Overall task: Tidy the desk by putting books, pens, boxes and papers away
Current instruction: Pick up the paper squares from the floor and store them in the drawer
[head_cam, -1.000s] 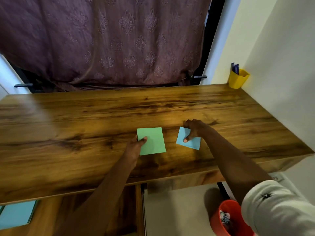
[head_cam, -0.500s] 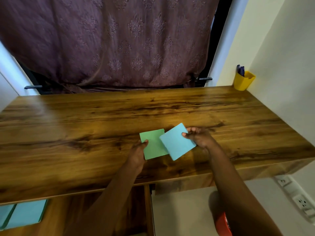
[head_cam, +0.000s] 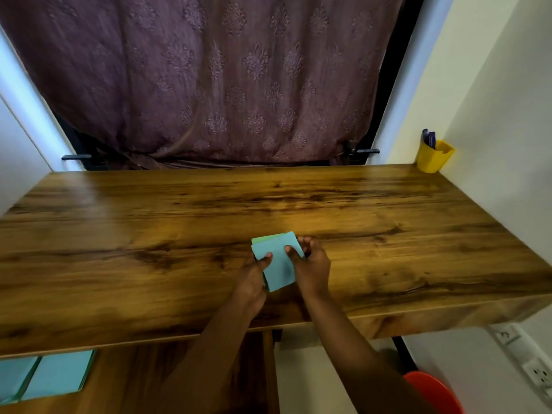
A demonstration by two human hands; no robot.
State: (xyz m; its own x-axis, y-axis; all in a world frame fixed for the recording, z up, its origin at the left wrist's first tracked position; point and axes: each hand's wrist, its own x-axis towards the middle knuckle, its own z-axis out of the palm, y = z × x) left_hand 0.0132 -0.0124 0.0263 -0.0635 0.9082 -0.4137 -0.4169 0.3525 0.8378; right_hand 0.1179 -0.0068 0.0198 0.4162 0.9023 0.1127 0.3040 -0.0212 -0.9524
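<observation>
Step in hand: squaring papers into one stack. Blue paper (head_cam: pixel 279 265) lies atop green paper (head_cam: pixel 265 239) (only a sliver shows past fingertips). Left hand (head_cam: pixel 253 277) pinches left edge under thumb; right hand (head_cam: pixel 314 270) curls round right edge. Next, likely: align corners, lift stack off desk (head_cam: pixel 149 234), stow.

Desk top (head_cam: pixel 149 234) lies open either side; a yellow cup (head_cam: pixel 434 158) stands far right, seemingly against the wall (head_cam: pixel 507 130).
</observation>
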